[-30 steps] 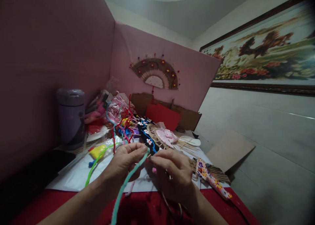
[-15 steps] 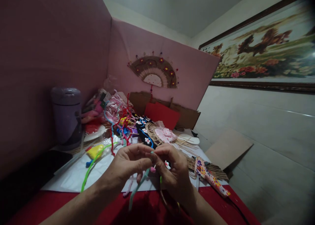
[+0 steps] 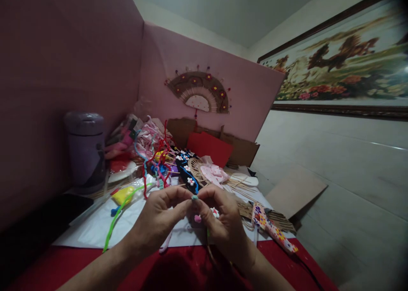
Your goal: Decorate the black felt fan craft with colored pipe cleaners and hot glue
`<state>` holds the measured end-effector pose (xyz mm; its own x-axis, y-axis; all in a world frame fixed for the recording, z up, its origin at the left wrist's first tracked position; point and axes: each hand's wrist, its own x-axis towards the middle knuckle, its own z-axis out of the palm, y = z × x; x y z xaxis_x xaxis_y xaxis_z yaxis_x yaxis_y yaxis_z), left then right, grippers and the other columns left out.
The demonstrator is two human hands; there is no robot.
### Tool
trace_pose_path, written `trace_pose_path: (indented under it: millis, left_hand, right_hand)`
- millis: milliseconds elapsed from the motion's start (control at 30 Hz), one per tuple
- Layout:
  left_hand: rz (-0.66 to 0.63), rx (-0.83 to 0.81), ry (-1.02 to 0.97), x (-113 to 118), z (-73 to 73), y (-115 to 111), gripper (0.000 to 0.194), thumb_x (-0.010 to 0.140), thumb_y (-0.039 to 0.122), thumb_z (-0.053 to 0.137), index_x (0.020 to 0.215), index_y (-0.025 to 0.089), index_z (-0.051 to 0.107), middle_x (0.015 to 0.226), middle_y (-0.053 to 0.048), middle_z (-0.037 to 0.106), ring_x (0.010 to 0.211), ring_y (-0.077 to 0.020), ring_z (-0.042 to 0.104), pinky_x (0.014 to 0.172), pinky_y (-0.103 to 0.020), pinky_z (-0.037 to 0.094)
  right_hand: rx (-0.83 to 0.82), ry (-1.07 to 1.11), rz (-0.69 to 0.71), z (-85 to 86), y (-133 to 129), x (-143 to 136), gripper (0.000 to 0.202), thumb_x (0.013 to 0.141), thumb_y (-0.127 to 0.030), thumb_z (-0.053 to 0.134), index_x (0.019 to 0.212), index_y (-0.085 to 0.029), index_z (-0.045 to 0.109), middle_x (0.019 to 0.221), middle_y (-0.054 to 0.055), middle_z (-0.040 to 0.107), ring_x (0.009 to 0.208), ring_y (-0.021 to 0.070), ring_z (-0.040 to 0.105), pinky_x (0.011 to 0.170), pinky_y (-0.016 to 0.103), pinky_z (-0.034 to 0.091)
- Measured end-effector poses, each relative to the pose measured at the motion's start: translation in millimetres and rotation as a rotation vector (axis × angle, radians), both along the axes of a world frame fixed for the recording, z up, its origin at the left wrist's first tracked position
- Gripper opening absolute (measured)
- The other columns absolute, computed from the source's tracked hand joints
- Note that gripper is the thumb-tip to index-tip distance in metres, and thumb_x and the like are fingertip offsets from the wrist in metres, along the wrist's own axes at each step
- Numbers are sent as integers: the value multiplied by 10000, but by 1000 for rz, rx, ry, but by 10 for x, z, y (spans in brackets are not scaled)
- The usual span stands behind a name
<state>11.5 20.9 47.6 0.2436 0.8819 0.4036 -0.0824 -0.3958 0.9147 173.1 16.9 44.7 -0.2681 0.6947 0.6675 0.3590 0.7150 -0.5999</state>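
Left hand (image 3: 168, 212) and right hand (image 3: 221, 218) — fingertips together, both pinching teal fuzzy strip (image 3: 194, 197)

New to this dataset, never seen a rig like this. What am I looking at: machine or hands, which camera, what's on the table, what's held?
No machine here: these are a person's bare hands. Every picture comes from one camera worn on the head, looking forward and down.

The left hand and right hand meet at the fingertips, pinching a small teal piece.

The table has a red cover with a white sheet on it. Around the hands lie a black fan with white flowers, a green strip, a yellow piece and a flower-patterned object with a dark cord. A lilac flask stands at the left. Behind, a brown fan shows against a pink panel.
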Motion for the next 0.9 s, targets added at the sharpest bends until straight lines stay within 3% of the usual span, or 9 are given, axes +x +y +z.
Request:
trace_pose_path:
  millis: [200, 267, 333, 400, 500, 633, 733, 900]
  left_hand:
    - [232, 688, 366, -57, -50, 22, 156, 863, 110, 503, 763, 150, 616, 672, -11, 613, 619, -111, 541, 579, -226, 403]
    - [288, 828, 442, -69, -86, 48, 172, 866, 80, 481, 754, 148, 592, 681, -23, 600, 640, -128, 531, 599, -250, 397]
    - [324, 865, 475, -76, -99, 63, 171, 860, 60, 480, 756, 152, 579, 702, -32, 602, 674, -142, 533, 633, -268, 400]
    - [341, 839, 436, -78, -80, 61, 152, 862, 59, 482, 801, 157, 581, 762, -42, 623, 744, -153, 547, 699, -285, 413]
    - [280, 683, 348, -84, -13, 35, 156, 888, 116, 471, 946, 172, 604, 902, -58, 650, 877, -173, 565, 785, -303, 421]
    - [-15, 322, 331, -95, 64, -6, 222, 909, 249, 466, 808, 188, 654, 785, -18, 667, 738, -142, 589, 676, -246, 440]
    - [-76, 176, 225, -93, 84, -15, 198, 868, 288, 546, 741, 178, 651, 698, 4, 663, 643, -118, 576, 597, -211, 431]
    - [6, 172, 97, -93, 94, -12, 152, 820, 245, 616, 692, 178, 663, 653, 12, 661, 628, -108, 575, 604, -200, 433]
  right_hand:
    - [-151, -60, 36, 27, -22, 36, 157, 925, -314, 467, 859, -183, 524, 780, 8, 547, 671, 114, 526, 614, 241, 443]
    - [-166, -76, 53, 22, -27, 38, 163, 931, -317, 454, 853, -185, 509, 738, -5, 526, 635, 108, 509, 590, 236, 437]
    - [-92, -96, 60, 4, -24, 34, 126, 931, -284, 454, 869, -188, 506, 729, -7, 522, 634, 110, 508, 594, 240, 442]
    - [106, -108, 48, -18, -9, 27, 46, 916, -205, 465, 905, -193, 507, 787, 10, 549, 697, 123, 536, 646, 258, 461]
    - [429, -111, 2, -41, 25, 34, 160, 875, -70, 466, 961, -201, 501, 882, 35, 587, 806, 133, 569, 721, 267, 475]
    - [616, -214, -32, -46, 66, 85, 213, 846, -56, 494, 994, -204, 535, 875, 46, 605, 783, 148, 575, 687, 271, 476]
    - [642, -232, -8, -38, 77, 116, 220, 842, -91, 517, 1016, -218, 562, 864, 44, 609, 754, 152, 576, 649, 271, 477]
    - [433, -57, -17, 10, 45, 86, 196, 894, -131, 453, 1033, -212, 564, 891, 55, 610, 773, 154, 591, 658, 283, 503]
